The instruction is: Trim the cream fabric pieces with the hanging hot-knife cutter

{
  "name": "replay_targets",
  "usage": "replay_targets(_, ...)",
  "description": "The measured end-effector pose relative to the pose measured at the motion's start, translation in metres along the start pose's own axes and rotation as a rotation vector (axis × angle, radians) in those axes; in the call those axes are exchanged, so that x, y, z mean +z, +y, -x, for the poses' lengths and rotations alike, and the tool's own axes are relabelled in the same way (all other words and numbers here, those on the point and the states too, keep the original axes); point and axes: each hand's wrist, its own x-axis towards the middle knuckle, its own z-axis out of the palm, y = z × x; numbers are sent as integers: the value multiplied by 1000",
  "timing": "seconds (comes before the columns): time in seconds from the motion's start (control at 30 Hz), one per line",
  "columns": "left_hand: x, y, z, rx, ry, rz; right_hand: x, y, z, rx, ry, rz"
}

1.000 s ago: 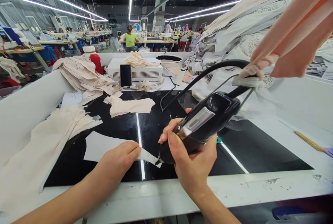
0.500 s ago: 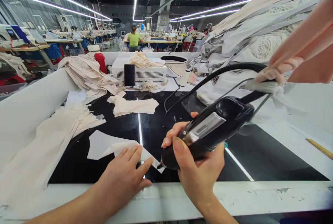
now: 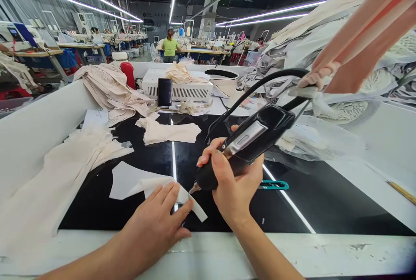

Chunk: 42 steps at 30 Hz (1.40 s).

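Gripping a black handheld tool mid-frame, the right hand angles it down toward a pale fabric piece, lower left of center, where the left hand rests unclenched.

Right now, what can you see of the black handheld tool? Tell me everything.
The black handheld tool is a glossy, plastic-looking body with a silvery panel and a narrow, metal-looking tip. Held in the right hand by its slimmer front, it slants tip down, to the picture's left, with the tip at the edge of the pale fabric piece; contact unclear. A black cord leaves its rear, tied just above with peach cloth.
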Motion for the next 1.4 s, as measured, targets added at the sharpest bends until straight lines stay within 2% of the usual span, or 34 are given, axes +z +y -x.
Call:
replay_targets(0.73, 4, 1, -2, -1, 114, 50, 11, 12, -8, 22, -31, -74)
replay_targets(1.0, 10, 2, 1, -9, 121, 60, 14, 17, -7, 9, -55, -78)
replay_targets(1.4, -9, -7, 3, -31, 113, 18, 14, 15, -4, 6, -68, -40)
